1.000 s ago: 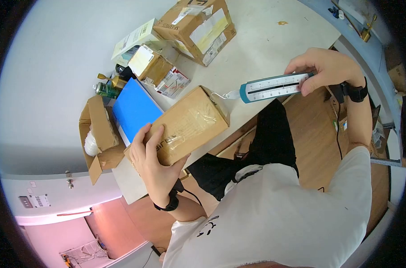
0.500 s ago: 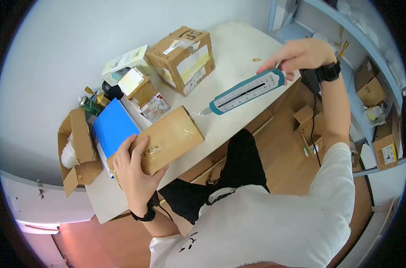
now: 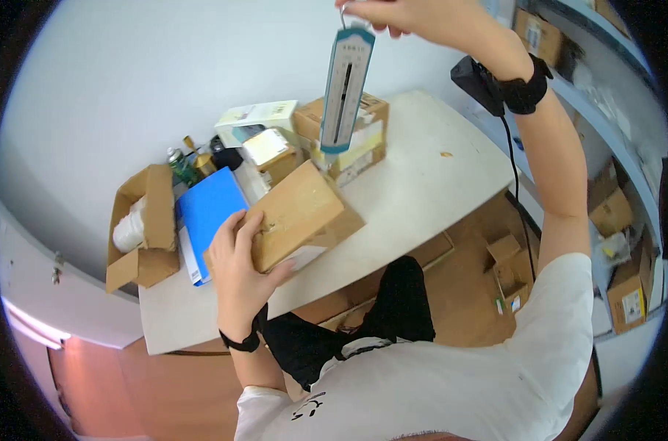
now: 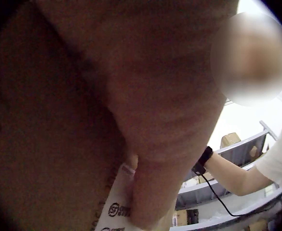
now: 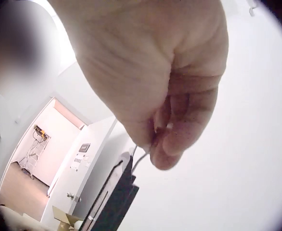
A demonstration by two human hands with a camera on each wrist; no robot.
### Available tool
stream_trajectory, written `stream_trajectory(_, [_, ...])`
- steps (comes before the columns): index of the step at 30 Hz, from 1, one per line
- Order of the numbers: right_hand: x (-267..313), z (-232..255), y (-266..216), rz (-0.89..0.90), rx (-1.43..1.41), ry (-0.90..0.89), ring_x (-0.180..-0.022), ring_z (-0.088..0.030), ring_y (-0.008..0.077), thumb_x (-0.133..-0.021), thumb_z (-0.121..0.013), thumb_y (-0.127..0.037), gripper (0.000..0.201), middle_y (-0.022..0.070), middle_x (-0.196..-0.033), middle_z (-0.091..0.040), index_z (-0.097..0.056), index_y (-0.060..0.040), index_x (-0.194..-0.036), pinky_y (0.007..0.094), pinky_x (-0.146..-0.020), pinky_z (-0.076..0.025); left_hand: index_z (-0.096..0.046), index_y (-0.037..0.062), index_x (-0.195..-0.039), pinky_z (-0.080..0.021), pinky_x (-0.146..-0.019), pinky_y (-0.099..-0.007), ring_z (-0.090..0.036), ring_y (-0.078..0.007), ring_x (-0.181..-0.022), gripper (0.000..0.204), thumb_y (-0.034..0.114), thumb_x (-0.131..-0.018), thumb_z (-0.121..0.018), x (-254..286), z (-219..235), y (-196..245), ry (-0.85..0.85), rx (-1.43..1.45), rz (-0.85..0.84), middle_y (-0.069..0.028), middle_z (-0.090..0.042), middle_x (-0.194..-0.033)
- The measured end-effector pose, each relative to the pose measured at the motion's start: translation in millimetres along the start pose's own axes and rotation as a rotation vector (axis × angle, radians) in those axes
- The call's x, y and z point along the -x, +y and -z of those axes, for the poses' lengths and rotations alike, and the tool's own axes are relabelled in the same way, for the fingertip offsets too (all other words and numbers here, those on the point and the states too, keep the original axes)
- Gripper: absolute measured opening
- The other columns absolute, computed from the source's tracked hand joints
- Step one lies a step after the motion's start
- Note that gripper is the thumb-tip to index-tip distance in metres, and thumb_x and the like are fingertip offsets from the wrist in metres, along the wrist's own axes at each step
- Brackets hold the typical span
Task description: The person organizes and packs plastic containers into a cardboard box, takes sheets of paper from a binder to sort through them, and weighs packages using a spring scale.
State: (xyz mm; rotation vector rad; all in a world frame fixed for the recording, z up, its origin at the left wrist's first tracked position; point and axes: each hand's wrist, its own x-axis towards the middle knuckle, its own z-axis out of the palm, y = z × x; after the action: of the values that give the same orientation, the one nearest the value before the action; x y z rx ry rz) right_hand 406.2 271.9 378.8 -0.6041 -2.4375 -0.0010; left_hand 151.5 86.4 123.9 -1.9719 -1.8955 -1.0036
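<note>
My right hand (image 3: 444, 26) is raised at the top of the head view and pinches the wire loop at the top of a teal and white spring scale (image 3: 344, 92). The scale hangs almost upright. In the right wrist view thumb and fingers meet on the wire, with the dark side of the spring scale (image 5: 114, 199) below. The lower hook is too faint to make out; the scale's bottom end is above the right end of a taped cardboard box (image 3: 293, 213). My left hand (image 3: 238, 287) grips that box's left end, fingers over the top and thumb along the front side.
A blue folder (image 3: 215, 202) lies behind the box on the white table (image 3: 437, 176). An open carton (image 3: 157, 209) with a white roll stands at the left. Several boxes, including a larger carton (image 3: 374, 143), line the wall. Shelves (image 3: 606, 110) stand at the right.
My right hand has lifted and turned the spring scale from lying nearly level to hanging upright. The cardboard box has tilted and shows more of its front side; my left hand stays on it.
</note>
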Motion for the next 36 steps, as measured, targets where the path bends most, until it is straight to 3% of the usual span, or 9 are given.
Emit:
stream_trajectory(2, [-27.0, -3.8, -9.7, 0.093, -0.066, 0.213, -0.051, -0.064, 0.0124, -0.089, -0.071, -0.014, 0.017, 0.0104, -0.065, -0.07, -0.076, 0.0017, -0.094, 0.0253, -0.05, -0.05, -0.055, 0.0083, -0.138, -0.039, -0.105, -0.047, -0.05, -0.038, -0.125, 0.087, 0.022, -0.06, -0.092, -0.4, -4.2, -5.4, 0.035, 0.067, 0.029, -0.0184, -0.052, -0.136])
stream_trajectory(11, [-108.5, -9.8, -47.7, 0.371, -0.029, 0.357, -0.055, -0.066, 0.0165, -0.08, -0.075, -0.014, 0.017, 0.0136, -0.068, -0.071, -0.076, 0.0023, -0.085, 0.0289, -0.053, -0.051, -0.022, 0.0053, -0.157, -0.039, -0.112, -0.0472, -0.045, -0.0344, -0.135, 0.115, 0.025, -0.069, -0.094, 16.2, -52.8, -35.4, -0.074, 0.677, 0.113, -0.0208, -0.042, -0.146])
stream_trajectory(12, [-113.3, -9.2, -50.4, 0.456, 0.052, 0.398, -0.056, -0.066, 0.0181, -0.079, -0.076, -0.014, 0.018, 0.0148, -0.068, -0.071, -0.076, 0.0027, -0.084, 0.0304, -0.054, -0.052, -0.016, 0.0076, -0.158, -0.04, -0.112, -0.0487, -0.045, -0.0354, -0.137, 0.108, 0.028, -0.079, -0.087, 18.2, -57.1, -44.2, -0.12, 0.718, 0.125, -0.0204, -0.04, -0.149])
stream_trajectory(16, [-120.8, 2.9, -58.2, 0.386, 0.098, 0.366, -0.058, -0.067, 0.0212, -0.077, -0.076, -0.015, 0.019, 0.0164, -0.069, -0.071, -0.076, 0.002, -0.084, 0.0326, -0.057, -0.053, -0.021, 0.0022, -0.156, -0.039, -0.111, -0.0499, -0.046, -0.0349, -0.134, 0.093, 0.034, -0.09, -0.078, 26.0, -97.5, -83.1, -0.116, 0.877, 0.284, -0.0207, -0.041, -0.147])
stream_trajectory(21, [-125.2, 5.3, -52.3, 0.253, 0.044, 0.317, -0.064, -0.069, 0.0259, -0.077, -0.077, -0.02, 0.022, 0.0178, -0.072, -0.071, -0.076, 0.0003, -0.085, 0.0358, -0.062, -0.054, -0.033, -0.0002, -0.15, -0.037, -0.112, -0.0397, -0.045, -0.0268, -0.132, 0.049, 0.03, -0.111, -0.04, 31.2, -127.6, -110.9, -0.063, 0.864, 0.342, -0.0188, -0.048, -0.14])
stream_trajectory(24, [-130.4, -1.2, -39.9, 0.391, 0.158, 0.372, -0.069, -0.07, 0.0293, -0.077, -0.078, -0.02, 0.021, 0.0188, -0.075, -0.072, -0.076, 0.0003, -0.083, 0.0379, -0.066, -0.055, -0.039, -0.0007, -0.147, -0.036, -0.112, -0.0355, -0.046, -0.0244, -0.13, 0.051, 0.036, -0.113, -0.03, 38.9, -150.6, -134.1, 0.042, 0.844, 0.423, -0.0177, -0.051, -0.136])
stream_trajectory(31, [-129.9, -8.9, -31.9, 0.383, 0.211, 0.381, -0.072, -0.07, 0.0323, -0.078, -0.078, -0.021, 0.021, 0.0202, -0.078, -0.071, -0.075, -0.0001, -0.082, 0.0399, -0.068, -0.054, -0.047, 0.0029, -0.142, -0.045, -0.095, -0.0309, -0.053, -0.0167, -0.114, 0.052, 0.042, -0.112, -0.03, 44.8, -135.5, -137.9, 0.156, 1.016, 0.648, -0.011, -0.054, -0.131])
stream_trajectory(33, [-127.9, -9.4, -31.1, 0.366, 0.197, 0.396, -0.071, -0.07, 0.0319, -0.078, -0.078, -0.021, 0.021, 0.0201, -0.077, -0.071, -0.075, 0.0001, -0.082, 0.0396, -0.067, -0.054, -0.051, 0.0053, -0.139, -0.046, -0.08, -0.0269, -0.055, -0.012, -0.099, 0.041, 0.034, -0.111, -0.039, 45.1, -130.6, -133.9, 0.229, 1.164, 0.759, -0.0062, -0.06, -0.12])
stream_trajectory(36, [-121.7, -10.1, -32.3, 0.329, 0.149, 0.41, -0.069, -0.069, 0.0308, -0.078, -0.078, -0.02, 0.021, 0.0198, -0.076, -0.071, -0.075, 0.0007, -0.083, 0.0385, -0.065, -0.054, -0.054, 0.0062, -0.135, -0.047, -0.077, -0.0254, -0.057, -0.0121, -0.092, 0.033, 0.024, -0.107, -0.048, 54.1, -140.9, -142.9, 0.156, 1.048, 0.822, -0.0029, -0.063, -0.112])
